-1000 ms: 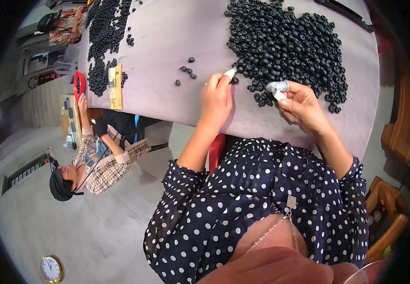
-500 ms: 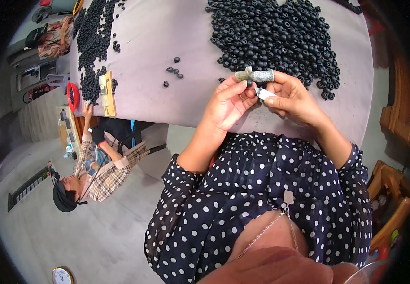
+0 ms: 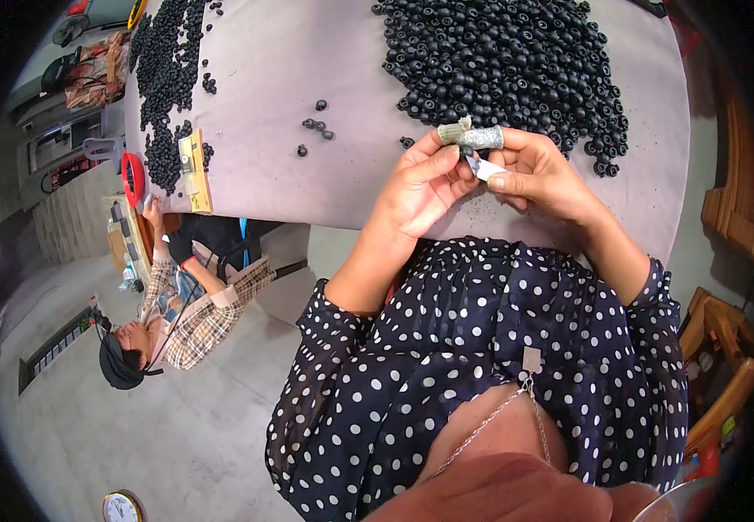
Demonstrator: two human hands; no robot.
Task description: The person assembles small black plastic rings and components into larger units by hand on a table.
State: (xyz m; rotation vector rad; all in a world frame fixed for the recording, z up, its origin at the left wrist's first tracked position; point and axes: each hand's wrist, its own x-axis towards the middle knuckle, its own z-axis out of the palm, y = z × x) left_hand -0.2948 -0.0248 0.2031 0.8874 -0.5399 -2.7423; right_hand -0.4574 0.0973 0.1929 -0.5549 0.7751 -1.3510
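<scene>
My left hand (image 3: 425, 178) and my right hand (image 3: 538, 170) meet just above the near edge of the grey table (image 3: 307, 70). Their fingertips are wrapped in pale tape. Between them they pinch a small black round part (image 3: 467, 153), with a white piece (image 3: 486, 169) under my right thumb. A big heap of the same black round parts (image 3: 507, 61) lies right behind the hands.
A few loose black parts (image 3: 318, 126) lie left of the hands. A second heap (image 3: 164, 78) covers the table's far left by a yellow strip (image 3: 194, 170) and red object (image 3: 131, 174). Another person (image 3: 181, 304) sits at the left. Wooden furniture (image 3: 729, 348) stands right.
My hands left the edge of the heap and came together closer to me. They now hold a black part between them.
</scene>
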